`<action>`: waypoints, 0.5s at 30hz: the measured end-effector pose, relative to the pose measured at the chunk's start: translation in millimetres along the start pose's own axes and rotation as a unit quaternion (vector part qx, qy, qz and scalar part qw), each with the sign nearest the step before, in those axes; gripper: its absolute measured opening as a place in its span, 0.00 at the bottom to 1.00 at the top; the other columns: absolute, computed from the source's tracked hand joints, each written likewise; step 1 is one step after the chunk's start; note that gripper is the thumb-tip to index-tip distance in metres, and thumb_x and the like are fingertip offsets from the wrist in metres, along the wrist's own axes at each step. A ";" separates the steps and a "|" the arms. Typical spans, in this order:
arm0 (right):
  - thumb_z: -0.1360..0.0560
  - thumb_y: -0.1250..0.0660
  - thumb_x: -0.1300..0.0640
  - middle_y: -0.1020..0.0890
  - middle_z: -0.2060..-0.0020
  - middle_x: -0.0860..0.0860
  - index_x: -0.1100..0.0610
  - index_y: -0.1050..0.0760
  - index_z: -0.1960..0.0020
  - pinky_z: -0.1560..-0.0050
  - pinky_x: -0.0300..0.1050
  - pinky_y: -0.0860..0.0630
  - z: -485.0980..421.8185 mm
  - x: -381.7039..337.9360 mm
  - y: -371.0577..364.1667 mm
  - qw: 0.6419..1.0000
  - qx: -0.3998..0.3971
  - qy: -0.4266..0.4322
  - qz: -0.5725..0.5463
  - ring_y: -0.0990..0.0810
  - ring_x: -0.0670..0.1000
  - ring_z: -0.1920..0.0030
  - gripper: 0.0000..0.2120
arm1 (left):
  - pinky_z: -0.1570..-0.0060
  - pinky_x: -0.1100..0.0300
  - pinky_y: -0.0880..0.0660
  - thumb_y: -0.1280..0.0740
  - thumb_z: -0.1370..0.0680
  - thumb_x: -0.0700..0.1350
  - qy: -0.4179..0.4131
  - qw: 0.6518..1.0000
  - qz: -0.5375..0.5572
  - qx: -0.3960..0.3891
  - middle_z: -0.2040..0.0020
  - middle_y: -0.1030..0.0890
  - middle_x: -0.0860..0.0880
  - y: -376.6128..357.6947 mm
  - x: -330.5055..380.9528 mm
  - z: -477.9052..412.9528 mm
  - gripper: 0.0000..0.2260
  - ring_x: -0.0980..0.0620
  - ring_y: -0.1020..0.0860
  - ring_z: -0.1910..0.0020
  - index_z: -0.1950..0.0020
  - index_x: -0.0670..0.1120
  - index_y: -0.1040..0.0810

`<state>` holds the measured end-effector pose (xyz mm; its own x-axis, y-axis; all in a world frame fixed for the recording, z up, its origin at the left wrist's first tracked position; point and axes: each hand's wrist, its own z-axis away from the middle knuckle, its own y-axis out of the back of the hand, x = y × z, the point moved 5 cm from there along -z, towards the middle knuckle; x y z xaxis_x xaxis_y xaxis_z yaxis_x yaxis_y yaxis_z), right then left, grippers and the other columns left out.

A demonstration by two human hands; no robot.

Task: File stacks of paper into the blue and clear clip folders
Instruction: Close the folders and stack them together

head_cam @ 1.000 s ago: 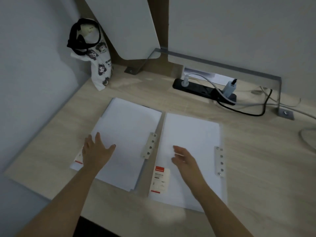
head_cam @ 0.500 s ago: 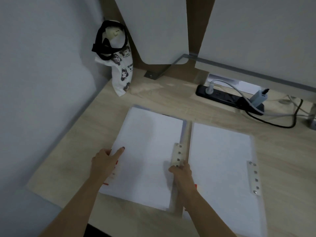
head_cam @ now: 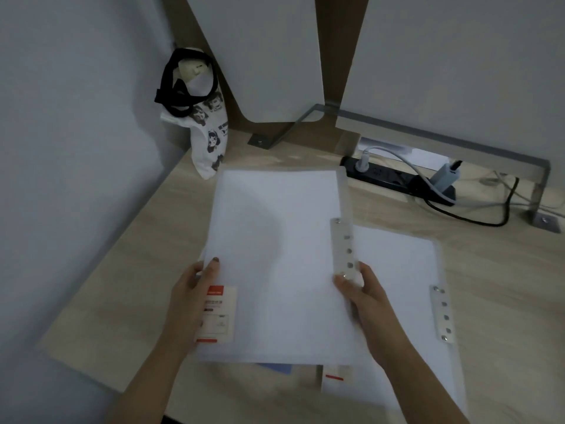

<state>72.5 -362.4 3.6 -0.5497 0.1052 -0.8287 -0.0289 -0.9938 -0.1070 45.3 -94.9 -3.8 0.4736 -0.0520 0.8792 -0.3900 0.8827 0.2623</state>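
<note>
A clear clip folder [head_cam: 275, 255] filled with white paper was held up off the counter [head_cam: 489, 255], tilted toward the camera, with its metal clip strip [head_cam: 343, 246] running along its right edge and a red-and-white label [head_cam: 217, 313] at its lower left corner. The left hand [head_cam: 191, 296] pinched the folder's left edge, thumb on the front face just above the label and the fingers behind the sheet. The right hand [head_cam: 360, 293] gripped the right edge just below the clip strip, thumb on the front and fingers curled around the edge.

Behind and to the right of it, a second clear folder [head_cam: 406, 270] with white paper lay flat on the counter, partly covered by the raised one; its own clip strip [head_cam: 442, 313] sat along its right edge, and a small red-marked label [head_cam: 334, 374] showed near its lower left corner. A sliver of something blue [head_cam: 275, 368] peeked out beneath the raised folder's bottom edge; whether it was the blue folder cannot be told.

Farther back on the counter, a white printed tote bag [head_cam: 211, 139] with black handles leaned in the left corner against the wall. A black power strip [head_cam: 397, 179] lay along the back, with a white plug and grey adapter in it and cables [head_cam: 477, 220] trailing right. A metal bracket [head_cam: 458, 142] ran along the rear edge, and pale panels [head_cam: 269, 56] rose above it.
</note>
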 end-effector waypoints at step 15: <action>0.25 0.37 0.64 0.16 0.63 0.43 0.50 0.25 0.50 0.58 0.43 0.26 16.2 48.1 132.5 0.986 0.159 -0.028 -0.053 0.18 0.47 0.62 0.10 | 0.39 0.43 0.32 0.23 0.39 0.61 0.049 0.915 -0.396 0.058 0.36 0.32 0.35 -10.4 -46.9 -69.8 0.45 0.36 0.33 0.36 0.35 0.34 0.36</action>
<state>28.7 -489.6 -41.5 -0.5744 0.2148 -0.7899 -0.3429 -0.9393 -0.0060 82.3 -68.9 -75.6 0.7101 -0.6067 0.3575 0.0274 0.5311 0.8468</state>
